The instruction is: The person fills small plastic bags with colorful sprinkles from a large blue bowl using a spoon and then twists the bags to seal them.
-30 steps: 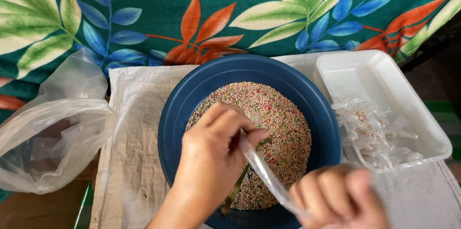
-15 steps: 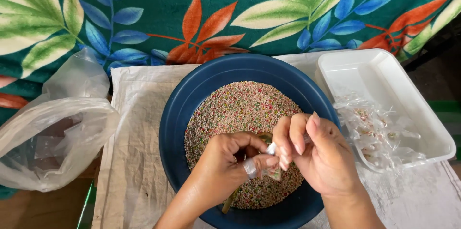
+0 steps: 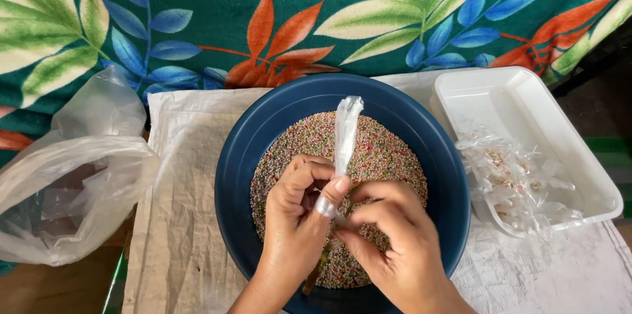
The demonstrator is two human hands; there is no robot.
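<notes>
Both hands now meet over the blue bowl (image 3: 263, 130) of sprinkles (image 3: 382, 149): left hand (image 3: 296, 222) and right hand (image 3: 388, 241) pinch the small clear bag (image 3: 347, 126), its twisted tail newly upright, seemingly being closed

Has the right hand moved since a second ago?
Yes. The right hand moved left over the blue bowl, from its lower right rim to meet the left hand at the plastic sleeve.

Both forearms rising from the lower edge, left hand (image 3: 296, 222) curled, thumb and forefinger pinched together in a tight grip, right hand (image 3: 395, 245) turned knuckles-up just beside it, fingertips meeting the left's, right thumb seemingly tucked under, wrists close, both bare
</notes>
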